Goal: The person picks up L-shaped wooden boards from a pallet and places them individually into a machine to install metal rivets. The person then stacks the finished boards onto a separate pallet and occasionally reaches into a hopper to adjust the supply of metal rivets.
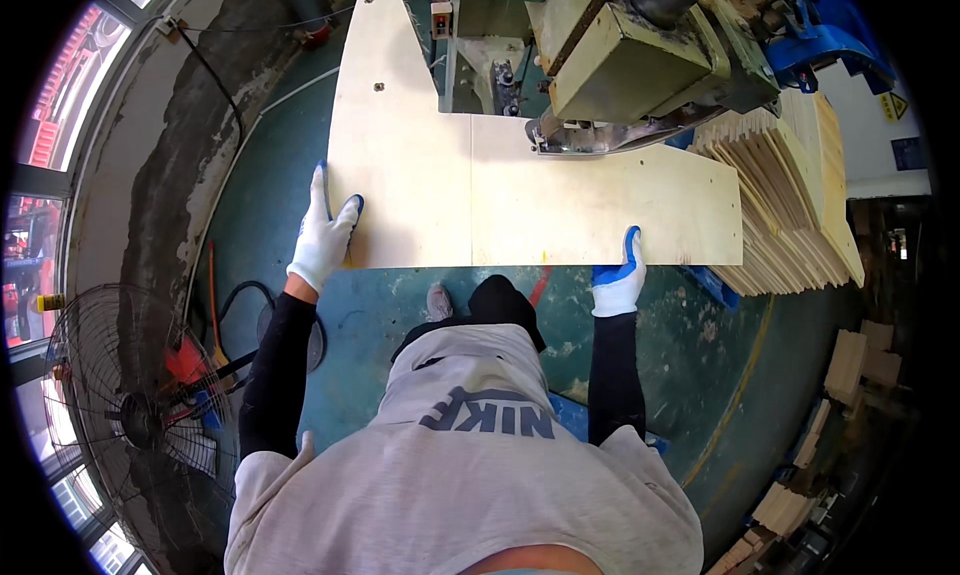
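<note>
A pale L-shaped plywood panel [420, 195] lies level in front of me, one arm reaching away at the left and the other stretching to the right. My left hand [322, 240], in a white glove with blue fingertips, grips its lower left corner, thumb over the top face. At the near edge toward the right, my right hand [619, 280] in a matching glove holds on with the thumb on top; its other fingers are hidden beneath. The curved metal head [600, 138] of a green machine [640, 65] overlaps the panel's far inner edge.
Stacked plywood pieces [785, 195] stand to the right of the machine. A wire-caged fan [140, 420] is at the left by the windows. Wood blocks [848, 363] lie along the right side. A cable [235, 305] runs over the green floor.
</note>
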A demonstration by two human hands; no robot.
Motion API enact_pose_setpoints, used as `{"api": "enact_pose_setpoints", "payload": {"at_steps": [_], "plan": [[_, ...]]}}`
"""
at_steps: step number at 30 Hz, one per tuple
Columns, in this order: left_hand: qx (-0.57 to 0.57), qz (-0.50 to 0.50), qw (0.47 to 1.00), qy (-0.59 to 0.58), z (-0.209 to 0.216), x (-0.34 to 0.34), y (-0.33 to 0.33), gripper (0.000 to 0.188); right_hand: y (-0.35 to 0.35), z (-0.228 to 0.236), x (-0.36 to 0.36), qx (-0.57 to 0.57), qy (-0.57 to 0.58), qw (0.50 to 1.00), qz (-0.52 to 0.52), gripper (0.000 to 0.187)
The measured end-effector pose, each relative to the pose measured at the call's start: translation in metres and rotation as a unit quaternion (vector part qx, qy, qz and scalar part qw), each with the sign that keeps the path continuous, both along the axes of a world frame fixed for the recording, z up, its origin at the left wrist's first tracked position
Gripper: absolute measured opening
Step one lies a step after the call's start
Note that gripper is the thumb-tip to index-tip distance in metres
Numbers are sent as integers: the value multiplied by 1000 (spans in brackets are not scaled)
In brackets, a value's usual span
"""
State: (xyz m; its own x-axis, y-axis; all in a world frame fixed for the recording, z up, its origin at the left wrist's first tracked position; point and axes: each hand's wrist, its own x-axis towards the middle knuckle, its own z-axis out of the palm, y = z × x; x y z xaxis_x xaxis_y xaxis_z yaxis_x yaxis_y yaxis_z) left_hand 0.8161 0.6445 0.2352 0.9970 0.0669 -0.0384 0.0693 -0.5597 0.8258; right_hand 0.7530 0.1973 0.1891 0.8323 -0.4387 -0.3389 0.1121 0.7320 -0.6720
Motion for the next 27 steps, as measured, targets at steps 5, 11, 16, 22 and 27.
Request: {"api": "enact_pose_setpoints", "payload": {"at_steps": [5,11,16,22,27], "plan": [[-4,31,999,12,10,0,-7,78,4,1,-1,-7,12,1000,-18,44],[-67,40,997,8,3,11,-4,75,8,-1,-1,-13,7,1000,-22,46],[-59,36,998,-2,-6,15,1,76,17,15,1,-28,4,999,-35,46],[-82,32,996,-20,-4,9,-2,76,5,7,0,-1,4,1000,-12,46],[-84,41,995,26,11,7,-5,76,8,17,0,5,-3,999,-51,49]]}}
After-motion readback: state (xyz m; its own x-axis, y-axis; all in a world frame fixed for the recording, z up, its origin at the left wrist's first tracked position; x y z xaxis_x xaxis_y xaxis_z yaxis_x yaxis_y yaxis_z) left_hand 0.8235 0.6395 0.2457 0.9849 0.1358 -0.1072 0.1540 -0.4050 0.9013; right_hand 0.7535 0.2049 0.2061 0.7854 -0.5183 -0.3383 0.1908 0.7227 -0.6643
